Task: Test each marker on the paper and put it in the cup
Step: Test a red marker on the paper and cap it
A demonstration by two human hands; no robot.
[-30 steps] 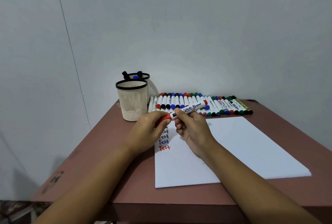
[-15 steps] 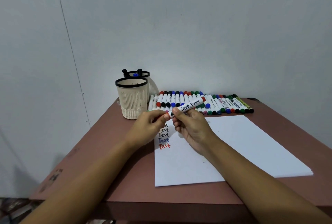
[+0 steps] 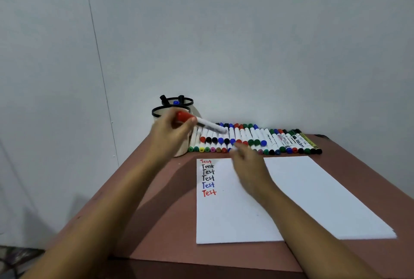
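Red-capped marker (image 3: 201, 123) sits in my left hand (image 3: 170, 138) alone now. A second ago both hands held it low over the top corner of the paper (image 3: 313, 191), pressing the cap home. Since then my left hand has lifted it off toward the front cup (image 3: 157, 112). My fingers are wrapped round the cap end, which is level with the cup's black rim, and the white barrel trails out to the right above the row of markers (image 3: 257, 138). My right hand (image 3: 249, 164) has let go and is sliding forward over the paper toward that row. It is blurred, but it looks empty, with the fingers loose and reaching. The lowest red "Test" (image 3: 209, 193) ends a column of six, so I take this marker as tested and needing only to be dropped in. The rear cup (image 3: 187, 100) already holds black and blue markers. My hand hides the inside of the front one, so I can't say which cup this marker goes in. The bench (image 3: 156, 211) still carries a long row, so the job is far from over.
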